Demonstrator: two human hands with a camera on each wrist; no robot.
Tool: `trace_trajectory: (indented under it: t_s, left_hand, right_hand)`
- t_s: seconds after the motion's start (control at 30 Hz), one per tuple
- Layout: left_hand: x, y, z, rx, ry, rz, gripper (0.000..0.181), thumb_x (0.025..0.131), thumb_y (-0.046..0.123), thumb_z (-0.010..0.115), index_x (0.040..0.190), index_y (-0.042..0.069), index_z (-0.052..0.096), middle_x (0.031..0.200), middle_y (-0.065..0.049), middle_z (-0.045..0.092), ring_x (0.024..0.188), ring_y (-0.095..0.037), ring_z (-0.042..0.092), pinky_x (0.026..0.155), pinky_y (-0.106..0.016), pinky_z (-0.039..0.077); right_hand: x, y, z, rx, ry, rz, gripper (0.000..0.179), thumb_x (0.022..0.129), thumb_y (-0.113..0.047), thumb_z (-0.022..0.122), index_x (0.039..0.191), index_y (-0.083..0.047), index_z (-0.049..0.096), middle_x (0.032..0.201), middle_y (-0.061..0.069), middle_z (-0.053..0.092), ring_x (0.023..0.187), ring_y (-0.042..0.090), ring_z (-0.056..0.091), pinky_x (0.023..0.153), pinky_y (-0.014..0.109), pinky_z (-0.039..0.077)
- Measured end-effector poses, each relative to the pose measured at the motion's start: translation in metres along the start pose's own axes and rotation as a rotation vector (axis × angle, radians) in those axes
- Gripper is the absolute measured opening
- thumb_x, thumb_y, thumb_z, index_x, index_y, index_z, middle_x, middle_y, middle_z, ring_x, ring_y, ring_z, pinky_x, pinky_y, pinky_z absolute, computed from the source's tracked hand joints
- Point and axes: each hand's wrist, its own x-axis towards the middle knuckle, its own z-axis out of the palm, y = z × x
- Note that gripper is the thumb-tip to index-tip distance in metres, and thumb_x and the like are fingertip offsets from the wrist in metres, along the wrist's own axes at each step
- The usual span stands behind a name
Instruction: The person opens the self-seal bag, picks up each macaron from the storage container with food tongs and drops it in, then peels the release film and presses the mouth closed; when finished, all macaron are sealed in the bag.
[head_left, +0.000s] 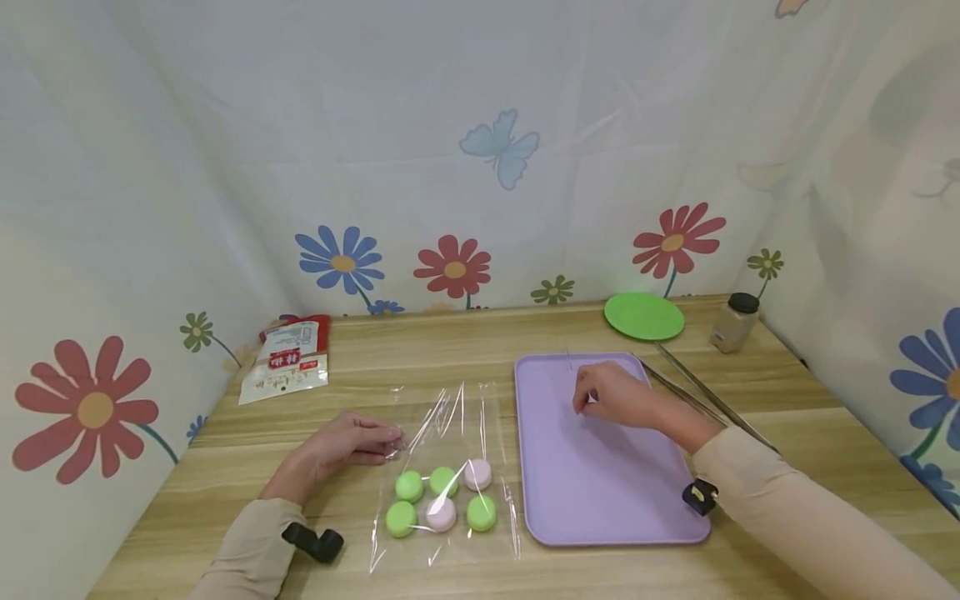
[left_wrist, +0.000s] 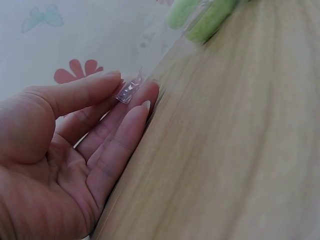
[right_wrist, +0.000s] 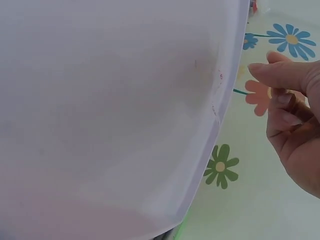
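Observation:
A clear plastic bag point(head_left: 450, 425) lies flat on the table, with several green macarons point(head_left: 481, 513) and pink macarons point(head_left: 440, 514) in its lower half. My left hand point(head_left: 352, 444) pinches the bag's left edge; the left wrist view shows a crumpled bit of clear film point(left_wrist: 129, 91) between thumb and fingers. Over the purple tray point(head_left: 577, 508) hovers my right hand point(head_left: 615, 394), its fingers loosely curled. Nothing shows between them in the right wrist view. Faint clear film with small red marks point(right_wrist: 220, 76) seems to lie near the tray's edge.
A white and red food pouch point(head_left: 288, 358) lies at the back left. Behind the tray are a green plate point(head_left: 645, 316) and a dark-lidded jar point(head_left: 735, 322). Long metal tongs point(head_left: 720, 396) lie along the tray's right side, partly under my right arm.

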Motion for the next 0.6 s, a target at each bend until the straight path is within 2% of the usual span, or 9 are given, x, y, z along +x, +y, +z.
trace_trajectory:
  t_s: [0.17, 0.27, 0.33, 0.37, 0.43, 0.5, 0.57, 0.6]
  left_hand:
    - [-0.001, 0.0, 0.0, 0.003, 0.0, 0.006, 0.033, 0.095, 0.022, 0.07, 0.115, -0.005, 0.072, 0.105, -0.012, 0.075, 0.092, -0.017, 0.071, 0.083, -0.033, 0.059]
    - [-0.001, 0.0, 0.0, 0.003, -0.005, 0.006, 0.033, 0.095, 0.022, 0.07, 0.115, -0.005, 0.071, 0.106, -0.013, 0.074, 0.092, -0.017, 0.071, 0.084, -0.034, 0.059]
    - [-0.001, 0.0, 0.001, 0.003, -0.008, 0.006, 0.033, 0.095, 0.022, 0.07, 0.115, -0.005, 0.071, 0.107, -0.013, 0.074, 0.093, -0.017, 0.071, 0.084, -0.034, 0.059]
    - [-0.001, 0.0, 0.001, 0.003, -0.008, 0.007, 0.033, 0.095, 0.022, 0.07, 0.115, -0.005, 0.071, 0.107, -0.013, 0.074, 0.093, -0.017, 0.071, 0.084, -0.034, 0.059]
    - [-0.001, 0.0, 0.001, 0.004, -0.005, 0.008, 0.034, 0.095, 0.022, 0.07, 0.115, -0.005, 0.071, 0.107, -0.013, 0.074, 0.093, -0.017, 0.071, 0.084, -0.034, 0.059]
    - [-0.001, 0.0, 0.0, 0.0, -0.003, 0.008, 0.034, 0.095, 0.021, 0.07, 0.116, -0.005, 0.071, 0.106, -0.013, 0.074, 0.092, -0.018, 0.071, 0.084, -0.034, 0.059]
    - [-0.001, 0.0, -0.001, -0.008, -0.005, 0.009, 0.033, 0.096, 0.02, 0.069, 0.117, -0.005, 0.07, 0.106, -0.013, 0.074, 0.092, -0.019, 0.071, 0.085, -0.035, 0.059]
    - [-0.001, 0.0, -0.001, -0.016, -0.008, 0.01, 0.033, 0.096, 0.02, 0.069, 0.117, -0.005, 0.07, 0.106, -0.013, 0.074, 0.092, -0.019, 0.071, 0.085, -0.036, 0.059]
  right_hand:
    - [0.003, -0.001, 0.001, 0.065, 0.047, 0.097, 0.016, 0.08, 0.007, 0.075, 0.077, -0.008, 0.075, 0.077, -0.005, 0.065, 0.07, 0.009, 0.058, 0.061, 0.023, 0.051]
    - [0.01, -0.005, 0.005, 0.164, 0.1, 0.251, 0.012, 0.083, 0.001, 0.076, 0.079, -0.01, 0.074, 0.076, -0.005, 0.066, 0.069, 0.01, 0.058, 0.059, 0.025, 0.05]
    - [0.02, -0.01, 0.01, 0.311, 0.143, 0.386, 0.006, 0.086, -0.003, 0.075, 0.084, -0.008, 0.074, 0.078, -0.002, 0.066, 0.066, 0.012, 0.057, 0.057, 0.025, 0.049]
    - [0.027, -0.013, 0.013, 0.422, 0.166, 0.458, 0.001, 0.088, -0.005, 0.075, 0.088, -0.006, 0.074, 0.08, 0.002, 0.067, 0.066, 0.013, 0.057, 0.057, 0.026, 0.05]
    - [0.042, -0.021, 0.02, 0.666, 0.202, 0.584, 0.012, 0.091, -0.007, 0.072, 0.1, 0.001, 0.071, 0.089, 0.01, 0.068, 0.068, 0.015, 0.061, 0.059, 0.026, 0.054]
    - [0.058, -0.028, 0.028, 0.909, 0.219, 0.676, 0.027, 0.094, -0.005, 0.068, 0.115, 0.01, 0.064, 0.097, 0.02, 0.069, 0.069, 0.016, 0.065, 0.061, 0.026, 0.057]
    - [0.073, -0.034, 0.037, 1.08, 0.211, 0.746, 0.037, 0.095, -0.003, 0.065, 0.125, 0.015, 0.055, 0.102, 0.024, 0.069, 0.071, 0.015, 0.068, 0.064, 0.026, 0.059]
    - [0.079, -0.037, 0.041, 1.132, 0.199, 0.773, 0.04, 0.095, -0.001, 0.065, 0.128, 0.017, 0.052, 0.1, 0.024, 0.07, 0.07, 0.015, 0.069, 0.063, 0.025, 0.059]
